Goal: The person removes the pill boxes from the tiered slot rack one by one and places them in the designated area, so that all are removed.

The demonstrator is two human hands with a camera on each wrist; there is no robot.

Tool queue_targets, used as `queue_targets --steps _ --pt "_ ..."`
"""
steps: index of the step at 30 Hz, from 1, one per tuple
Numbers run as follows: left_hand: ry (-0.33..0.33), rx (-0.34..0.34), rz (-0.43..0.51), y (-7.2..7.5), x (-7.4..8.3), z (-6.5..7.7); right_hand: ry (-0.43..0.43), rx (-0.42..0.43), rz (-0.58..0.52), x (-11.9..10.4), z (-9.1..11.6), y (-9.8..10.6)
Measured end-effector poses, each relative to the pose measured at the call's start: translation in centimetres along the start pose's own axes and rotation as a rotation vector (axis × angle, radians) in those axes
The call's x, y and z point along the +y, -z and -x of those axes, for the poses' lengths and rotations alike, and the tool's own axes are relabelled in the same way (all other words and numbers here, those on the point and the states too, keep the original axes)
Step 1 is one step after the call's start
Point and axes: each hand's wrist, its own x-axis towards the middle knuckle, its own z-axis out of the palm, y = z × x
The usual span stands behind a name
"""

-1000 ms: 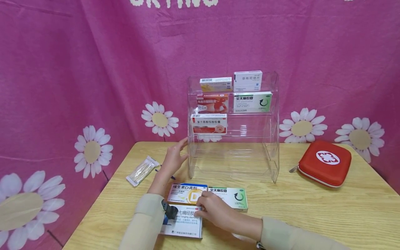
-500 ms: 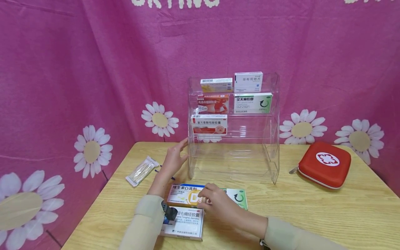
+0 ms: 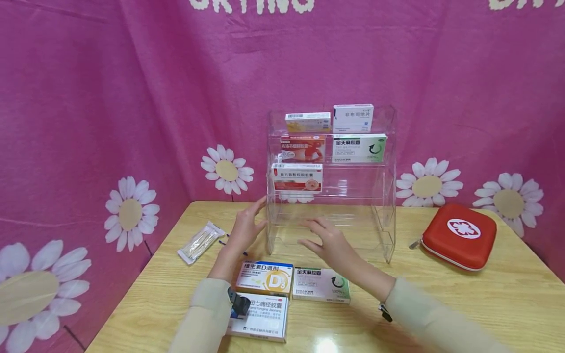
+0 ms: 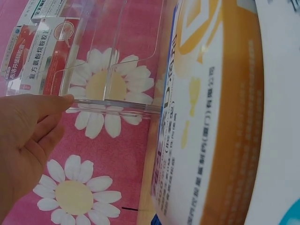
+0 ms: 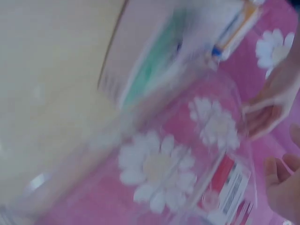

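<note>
My left hand (image 3: pixel 252 216) rests with straight fingers against the left wall of a clear acrylic shelf (image 3: pixel 388 162); in the left wrist view a fingertip of that left hand (image 4: pixel 33 131) touches the shelf's edge (image 4: pixel 117 104). My right hand (image 3: pixel 317 234) hovers open in front of the shelf's lower tier and holds nothing. Behind it on the table lie an orange D3 box (image 3: pixel 266 277), a green-and-white box (image 3: pixel 321 285) and a white-and-blue box (image 3: pixel 263 317). The shelf holds several medicine boxes, among them a red-and-white box (image 3: pixel 296 177). The right wrist view is blurred.
A red first-aid case (image 3: pixel 459 236) lies at the table's right. A clear packet of swabs (image 3: pixel 200 241) lies left of my left hand. A pink daisy-print cloth (image 3: pixel 110 122) hangs behind and to the left of the wooden table (image 3: pixel 441 299).
My right hand lifted off the boxes on the table and moved forward to the front of the shelf, empty. The left hand stayed on the shelf's side.
</note>
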Motion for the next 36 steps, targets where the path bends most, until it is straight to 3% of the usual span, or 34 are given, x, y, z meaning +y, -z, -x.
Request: queue_targets --steps 6,10,14,17,28,36 --pt "-0.009 0.005 0.012 -0.1 -0.2 0.0 0.025 0.072 0.098 2.9 -3.0 1.6" --pt "-0.015 0.008 0.013 0.0 -0.4 0.1 -0.003 0.119 0.141 5.0 -5.3 2.0" --pt "-0.015 0.000 0.025 0.1 -0.5 0.1 -0.074 0.108 0.177 6.9 -7.2 2.3" --pt "-0.013 -0.003 0.035 0.1 -0.6 0.0 -0.122 0.052 0.188 7.9 -8.1 2.5" --pt "-0.020 -0.005 0.045 0.0 -0.5 0.1 -0.183 -0.049 0.185 9.1 -8.9 2.2" --pt "-0.002 -0.018 0.050 0.1 -0.7 0.0 -0.193 0.055 0.054 9.6 -9.1 1.6"
